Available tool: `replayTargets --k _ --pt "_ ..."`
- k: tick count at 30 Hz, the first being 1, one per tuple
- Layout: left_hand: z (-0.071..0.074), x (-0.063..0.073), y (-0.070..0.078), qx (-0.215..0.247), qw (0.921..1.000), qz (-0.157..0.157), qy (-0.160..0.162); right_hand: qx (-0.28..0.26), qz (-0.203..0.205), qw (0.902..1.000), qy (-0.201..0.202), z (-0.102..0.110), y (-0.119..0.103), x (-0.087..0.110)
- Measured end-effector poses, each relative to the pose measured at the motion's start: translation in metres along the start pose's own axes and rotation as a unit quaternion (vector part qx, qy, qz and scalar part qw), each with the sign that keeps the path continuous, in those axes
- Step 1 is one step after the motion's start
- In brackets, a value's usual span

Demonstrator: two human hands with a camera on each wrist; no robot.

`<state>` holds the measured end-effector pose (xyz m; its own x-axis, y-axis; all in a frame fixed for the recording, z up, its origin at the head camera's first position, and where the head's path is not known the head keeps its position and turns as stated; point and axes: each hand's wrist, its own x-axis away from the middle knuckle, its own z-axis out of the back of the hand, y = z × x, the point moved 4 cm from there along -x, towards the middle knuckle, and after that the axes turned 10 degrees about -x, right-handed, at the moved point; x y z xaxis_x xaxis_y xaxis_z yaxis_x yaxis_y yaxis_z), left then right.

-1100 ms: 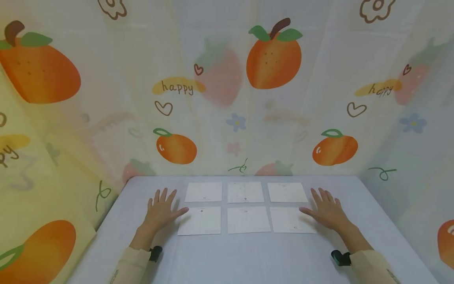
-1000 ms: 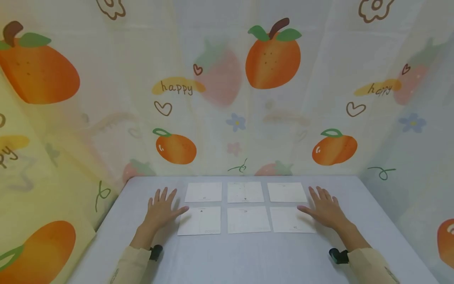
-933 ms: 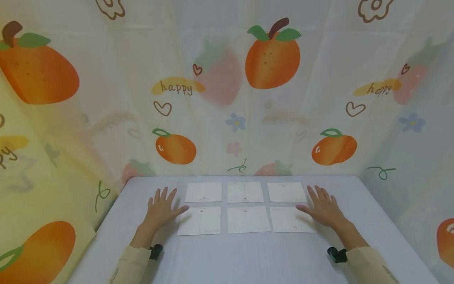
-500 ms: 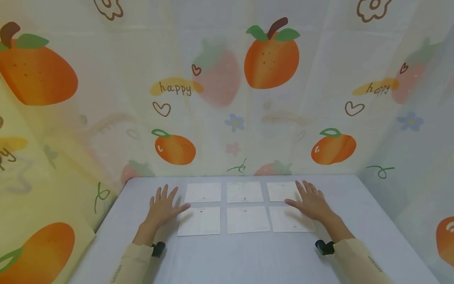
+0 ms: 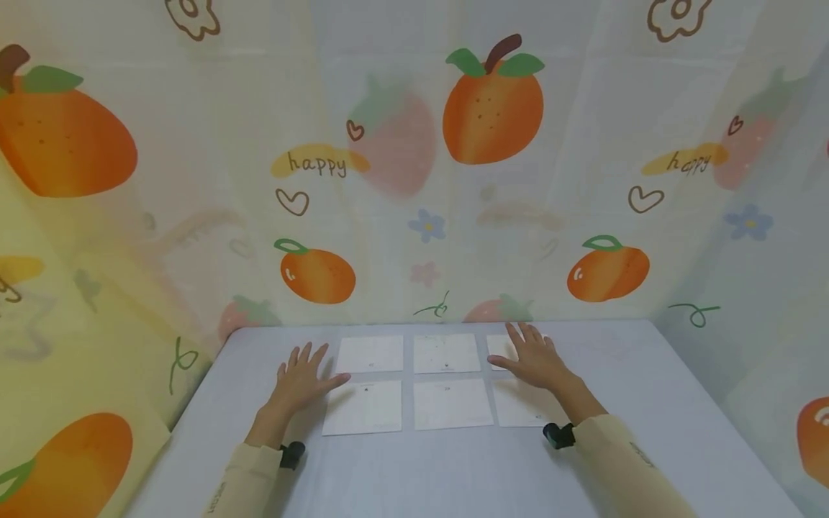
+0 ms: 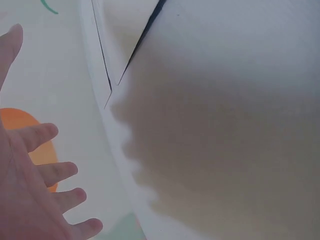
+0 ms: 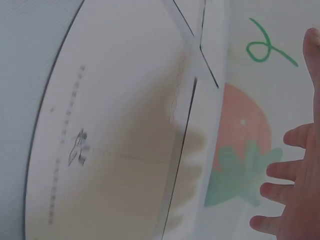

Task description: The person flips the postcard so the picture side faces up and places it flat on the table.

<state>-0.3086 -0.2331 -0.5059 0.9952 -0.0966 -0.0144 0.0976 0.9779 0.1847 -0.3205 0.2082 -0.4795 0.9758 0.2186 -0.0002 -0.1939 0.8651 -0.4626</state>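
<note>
White cards lie flat in two rows of three: back-left (image 5: 370, 354), back-middle (image 5: 445, 352), back-right card (image 5: 497, 346), front-left (image 5: 365, 410), front-middle (image 5: 452, 406) and front-right card (image 5: 516, 408). My left hand (image 5: 299, 385), fingers spread, is left of the rows. Its thumb tip overlaps the front-left card's upper corner in the head view. My right hand (image 5: 536, 360) is over the right-hand cards, fingers spread and holding nothing, covering part of both. In the right wrist view, its shadow falls on a card (image 7: 115, 115) with a small dark drawing.
A white cloth covers the table (image 5: 414, 475). Behind it hangs a curtain (image 5: 388, 237) printed with oranges and strawberries, which also closes in both sides. Each wrist bears a small black camera, such as the right one (image 5: 558, 435).
My right hand has moved left and slightly away from me, from beside the right-hand cards to over them. The left hand has shifted only slightly to the right. The cards have stayed put.
</note>
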Motion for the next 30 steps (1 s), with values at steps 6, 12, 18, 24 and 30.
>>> replayTargets --k 6,12,18,24,30 --pt "-0.002 -0.002 0.002 0.01 0.9997 0.01 -0.018 -0.013 -0.01 0.9997 -0.018 -0.007 -0.014 -0.012" --pt "-0.002 -0.008 0.006 0.029 0.9991 0.012 -0.028 -0.023 -0.01 0.9992 -0.03 -0.012 -0.025 -0.024" --pt "-0.004 -0.014 0.006 0.057 0.9975 0.022 -0.036 -0.041 -0.001 0.9986 -0.032 -0.011 -0.034 -0.035" --pt "-0.006 -0.017 0.007 0.062 0.9967 0.026 -0.045 -0.054 0.009 0.9972 -0.05 -0.015 -0.048 -0.042" --pt "-0.011 -0.023 0.009 0.071 0.9955 0.031 -0.054 -0.07 0.015 0.9959 -0.056 -0.02 -0.059 -0.045"
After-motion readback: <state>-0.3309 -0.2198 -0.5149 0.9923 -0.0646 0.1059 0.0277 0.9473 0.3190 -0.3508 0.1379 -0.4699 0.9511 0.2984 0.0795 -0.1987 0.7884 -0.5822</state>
